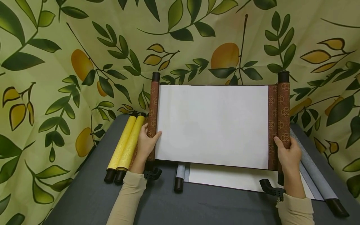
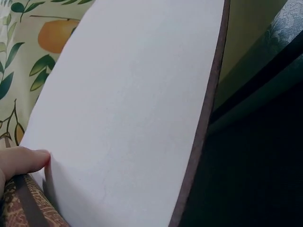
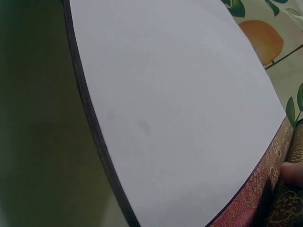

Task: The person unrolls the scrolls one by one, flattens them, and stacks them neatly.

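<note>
A hanging scroll (image 1: 212,125) with blank white paper and brown flower-patterned ends is held up, spread between both hands. My left hand (image 1: 147,142) grips its left roller (image 1: 153,103), the thumb over the paper's edge. On the other side my right hand (image 1: 289,156) holds the thicker right roll (image 1: 283,109), thumb in front and fingers behind. Black knobs cap the rollers. In the left wrist view the left thumb (image 2: 26,160) presses near the paper's border; the right wrist view shows the right thumb (image 3: 291,173) on the brocade.
Beneath the raised scroll, a grey-blue scroll (image 1: 222,176) lies partly unrolled on the dark grey table (image 1: 92,190). Two yellow rolled scrolls (image 1: 121,143) lie at the left, beside a partly hidden brown one (image 1: 134,153). A leaf-and-fruit patterned cloth (image 1: 180,18) hangs around the table.
</note>
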Demonstrator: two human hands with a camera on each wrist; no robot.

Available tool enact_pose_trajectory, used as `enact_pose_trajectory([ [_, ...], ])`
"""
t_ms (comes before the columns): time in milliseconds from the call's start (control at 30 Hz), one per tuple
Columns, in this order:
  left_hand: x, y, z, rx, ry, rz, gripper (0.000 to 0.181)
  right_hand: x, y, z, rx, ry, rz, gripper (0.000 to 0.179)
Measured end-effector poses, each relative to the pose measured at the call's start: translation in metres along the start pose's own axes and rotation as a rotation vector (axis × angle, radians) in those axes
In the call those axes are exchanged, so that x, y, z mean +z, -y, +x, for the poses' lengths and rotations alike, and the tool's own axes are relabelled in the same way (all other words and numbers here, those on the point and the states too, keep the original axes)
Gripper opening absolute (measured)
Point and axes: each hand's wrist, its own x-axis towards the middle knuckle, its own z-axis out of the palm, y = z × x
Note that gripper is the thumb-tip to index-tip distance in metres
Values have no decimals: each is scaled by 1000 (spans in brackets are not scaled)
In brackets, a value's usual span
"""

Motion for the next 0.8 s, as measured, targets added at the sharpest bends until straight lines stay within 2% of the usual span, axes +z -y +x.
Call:
enact_pose_trajectory([
  [100,0,1,1,37,-13,18,60,-1,0,0,-2,-3,3,53],
  [200,0,1,1,48,-23,43,55,-1,0,0,-3,-6,0,53],
  [467,-3,3,4,56,0,48,59,-4,-2,2,20,5,-3,56],
  [800,-9,1,3,-15,81,78,67,-8,-4,6,25,-14,-12,56],
])
